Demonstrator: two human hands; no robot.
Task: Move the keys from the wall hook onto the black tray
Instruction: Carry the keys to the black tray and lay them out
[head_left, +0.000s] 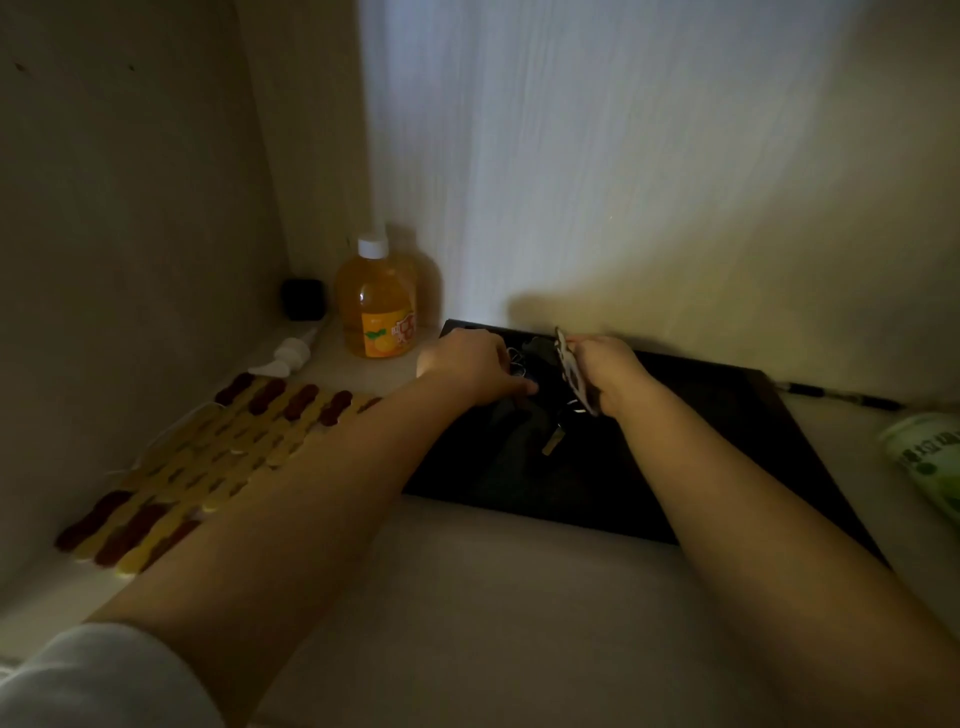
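1. A grey sleeve (88, 675) covers the left arm at the near left corner.
2. A mat (208, 457) of yellow and dark red pieces lies on the left of the shelf.
3. The black tray (701, 441) lies against the far wall.
4. The keys (551, 441) lie on the tray, between the hands.
5. The left hand (467, 369) curls over the key rings; whether it grips them cannot be told.
6. The right hand (605, 366) pinches a flat tag (571, 371) attached to the bunch.
7. An orange drink bottle (376, 306) stands far left.

Dim home shelf nook, indicated by an orange drink bottle (377, 306), a beaded mat (208, 462) and a pump dispenser head (288, 356).
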